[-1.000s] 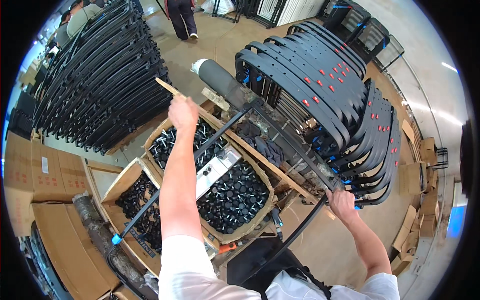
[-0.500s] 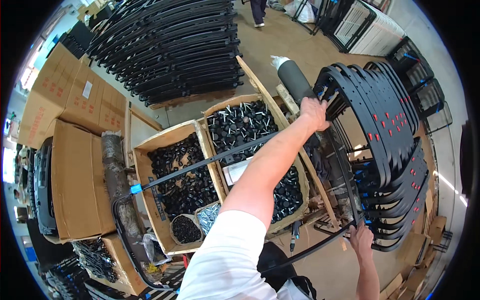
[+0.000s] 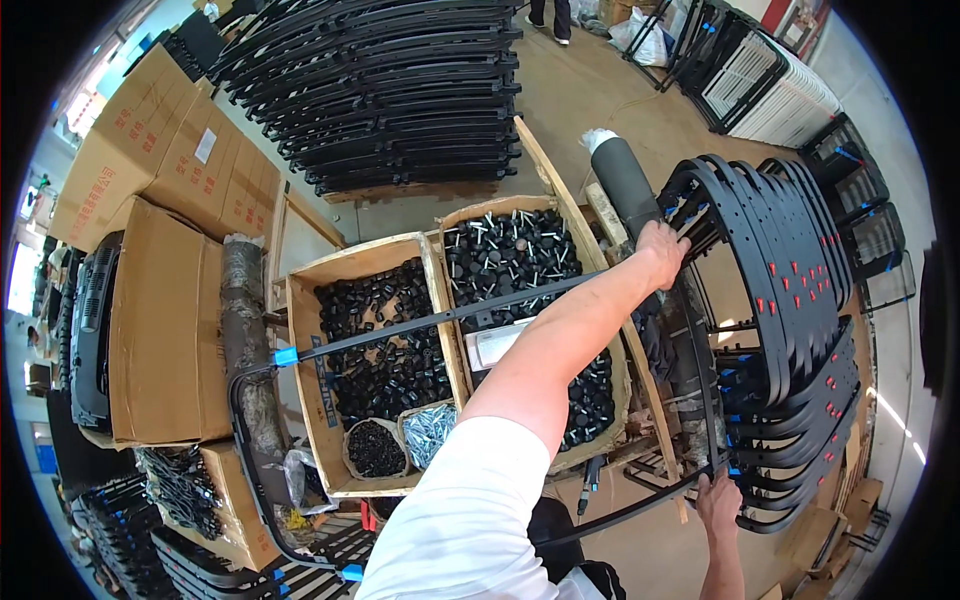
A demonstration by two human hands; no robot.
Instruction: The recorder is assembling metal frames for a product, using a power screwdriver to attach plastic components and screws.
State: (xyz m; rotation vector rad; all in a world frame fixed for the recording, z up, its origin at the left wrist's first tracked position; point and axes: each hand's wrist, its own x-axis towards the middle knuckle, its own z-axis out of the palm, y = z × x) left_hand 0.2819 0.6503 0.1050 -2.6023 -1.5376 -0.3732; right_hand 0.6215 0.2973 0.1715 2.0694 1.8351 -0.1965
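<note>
A large black tubular metal frame [image 3: 440, 318] with rounded corners and blue pieces at its joints spans the view above the wooden bins. My left arm reaches across it, and my left hand [image 3: 661, 256] is closed around its far right corner, the fingers partly hidden. At the near right corner my right hand [image 3: 718, 503] wraps round the tube. Just right of both hands stand stacked black curved frames [image 3: 770, 270] with red and blue pieces. Padded rollers, one dark grey [image 3: 625, 180] by my left hand and one worn [image 3: 245, 330] on the left, flank the bins.
One wooden bin [image 3: 350, 256] holds black caps, small screws and silver screws; the other holds black round-headed bolts [image 3: 510, 250] and a white box [image 3: 490, 345]. A power screwdriver [image 3: 591, 480] hangs nearby. Cartons [image 3: 165, 320] stand left, stacked black frames [image 3: 400, 100] behind. Someone's legs show far off.
The whole view has shifted, so the bins and stacks appear farther right. Both hands keep their hold on the frame, which stays in nearly the same place over the bins.
</note>
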